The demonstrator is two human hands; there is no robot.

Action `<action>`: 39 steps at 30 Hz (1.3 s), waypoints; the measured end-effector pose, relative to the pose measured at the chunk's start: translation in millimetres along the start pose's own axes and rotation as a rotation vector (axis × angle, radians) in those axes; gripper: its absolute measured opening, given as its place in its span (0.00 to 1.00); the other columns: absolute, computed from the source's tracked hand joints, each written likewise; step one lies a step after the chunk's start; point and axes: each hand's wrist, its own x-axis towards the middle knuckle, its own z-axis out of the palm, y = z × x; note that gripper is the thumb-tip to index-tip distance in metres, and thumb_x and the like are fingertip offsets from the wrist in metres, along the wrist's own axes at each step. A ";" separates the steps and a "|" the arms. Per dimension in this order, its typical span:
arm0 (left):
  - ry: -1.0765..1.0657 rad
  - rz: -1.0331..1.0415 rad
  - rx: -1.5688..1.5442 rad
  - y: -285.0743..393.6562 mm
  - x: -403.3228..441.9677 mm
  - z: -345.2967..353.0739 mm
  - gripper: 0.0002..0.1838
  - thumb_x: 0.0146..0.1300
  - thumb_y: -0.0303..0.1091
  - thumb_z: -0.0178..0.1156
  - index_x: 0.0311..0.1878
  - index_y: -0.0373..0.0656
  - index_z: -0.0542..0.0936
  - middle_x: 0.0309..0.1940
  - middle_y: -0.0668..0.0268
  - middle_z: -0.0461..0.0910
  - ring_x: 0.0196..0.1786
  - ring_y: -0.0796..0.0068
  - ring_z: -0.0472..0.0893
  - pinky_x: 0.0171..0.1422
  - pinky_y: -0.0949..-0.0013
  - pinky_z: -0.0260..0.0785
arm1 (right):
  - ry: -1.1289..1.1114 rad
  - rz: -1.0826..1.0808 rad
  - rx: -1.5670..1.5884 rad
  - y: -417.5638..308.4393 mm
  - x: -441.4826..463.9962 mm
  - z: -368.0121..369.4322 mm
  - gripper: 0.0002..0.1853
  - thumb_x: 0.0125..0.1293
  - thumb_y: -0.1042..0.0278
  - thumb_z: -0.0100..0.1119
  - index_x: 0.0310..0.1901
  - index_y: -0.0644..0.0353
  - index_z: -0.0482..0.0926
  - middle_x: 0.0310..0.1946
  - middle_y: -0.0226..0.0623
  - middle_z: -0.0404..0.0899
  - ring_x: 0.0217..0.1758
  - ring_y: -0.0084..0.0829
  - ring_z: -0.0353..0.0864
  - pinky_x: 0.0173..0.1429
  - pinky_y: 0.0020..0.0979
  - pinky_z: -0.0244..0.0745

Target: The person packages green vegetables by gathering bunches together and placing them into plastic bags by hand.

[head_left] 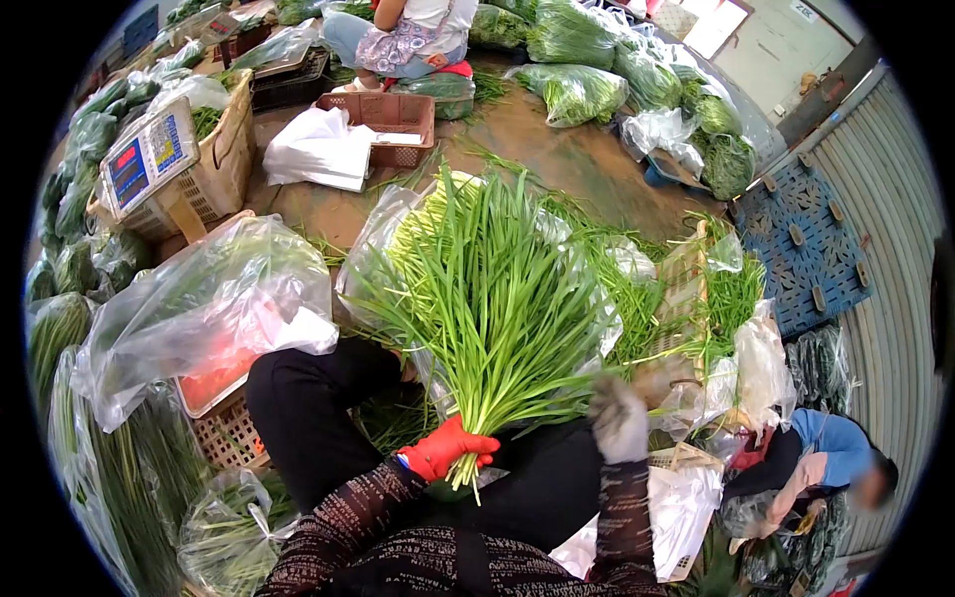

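Observation:
My left hand (448,450), in a red glove, is closed round the stalk ends of a bunch of garlic chives (497,298). The long green leaves fan out away from me above my lap. My right hand (619,418), in a grey-white glove, is raised beside the lower right of the bunch; motion smears its fingers. Behind the held bunch lies a pile of pale-stalked chives (423,234) on clear plastic. To the right, loose chives (734,303) rest in and around a beige plastic crate (681,298).
At left, clear plastic bags (209,308) cover a scale over a crate, and another scale (147,164) sits on a basket. A brown crate (403,124) with white sheets (318,149) stands ahead. One person (418,40) sits ahead, another (831,448) at right. A blue pallet (804,239) leans by the wall.

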 end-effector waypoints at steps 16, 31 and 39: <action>0.208 0.605 1.527 -0.6 -41.1 47.9 0.47 0.45 0.44 0.68 0.65 0.36 0.55 0.35 0.44 0.71 0.33 0.47 0.76 0.35 0.55 0.69 | -0.181 0.171 -0.211 113.5 -23.4 53.7 0.13 0.64 0.69 0.52 0.46 0.69 0.74 0.37 0.37 0.78 0.41 0.28 0.78 0.47 0.28 0.73; 0.879 1.090 0.952 101.8 -234.9 -54.2 0.20 0.49 0.12 0.52 0.44 0.39 0.80 0.41 0.60 0.82 0.47 0.68 0.80 0.53 0.69 0.70 | -0.576 0.053 -0.314 -6.5 -46.4 250.2 0.07 0.62 0.70 0.55 0.38 0.63 0.78 0.36 0.37 0.79 0.32 0.27 0.79 0.36 0.28 0.78; 1.572 0.928 1.439 150.5 -301.5 -181.0 0.24 0.52 0.26 0.56 0.55 0.48 0.72 0.39 0.54 0.78 0.40 0.52 0.77 0.44 0.58 0.71 | -1.632 -0.569 -0.839 73.0 -112.6 375.5 0.31 0.46 0.70 0.63 0.56 0.58 0.66 0.31 0.46 0.78 0.36 0.45 0.79 0.38 0.39 0.74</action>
